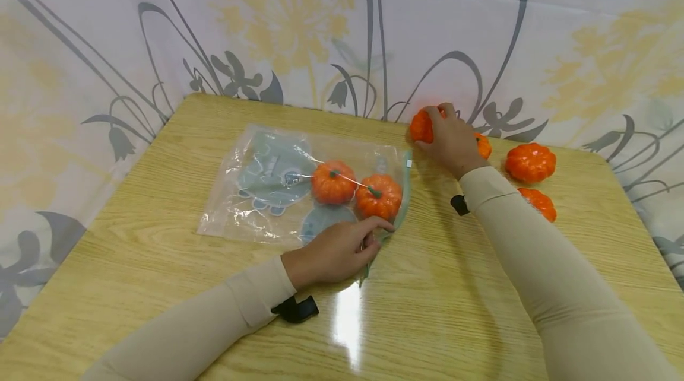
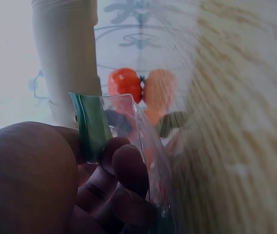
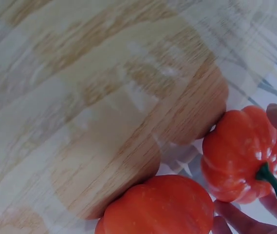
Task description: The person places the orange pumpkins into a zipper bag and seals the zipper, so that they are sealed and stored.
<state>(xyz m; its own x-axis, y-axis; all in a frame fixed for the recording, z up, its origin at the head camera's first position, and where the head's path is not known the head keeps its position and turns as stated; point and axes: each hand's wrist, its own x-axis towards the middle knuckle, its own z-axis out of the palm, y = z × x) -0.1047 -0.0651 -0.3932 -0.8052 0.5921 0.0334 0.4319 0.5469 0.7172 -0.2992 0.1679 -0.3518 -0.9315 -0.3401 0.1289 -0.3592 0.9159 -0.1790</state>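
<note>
A clear plastic zip bag (image 1: pixel 224 215) with a pale green printed figure lies flat on the table. Two orange toy pumpkins with green stems, one left (image 1: pixel 327 186) and one right (image 1: pixel 386 198), are inside it near the green zip edge. My left hand (image 1: pixel 333 255) pinches that green zip strip (image 2: pixel 93 127) at the bag's near corner. At the table's back edge, my right hand (image 1: pixel 454 139) grips another toy pumpkin (image 1: pixel 421 126), its green stem showing in the right wrist view. Beside it there sits a further orange pumpkin (image 3: pixel 160 209).
Right of my right hand are more toy pumpkins: one partly behind the hand (image 1: pixel 483 145), one farther right (image 1: pixel 531 162), and one partly behind the sleeve (image 1: pixel 541 203). A flower-patterned cloth (image 1: pixel 299 25) hangs behind the wooden table (image 1: pixel 160 286).
</note>
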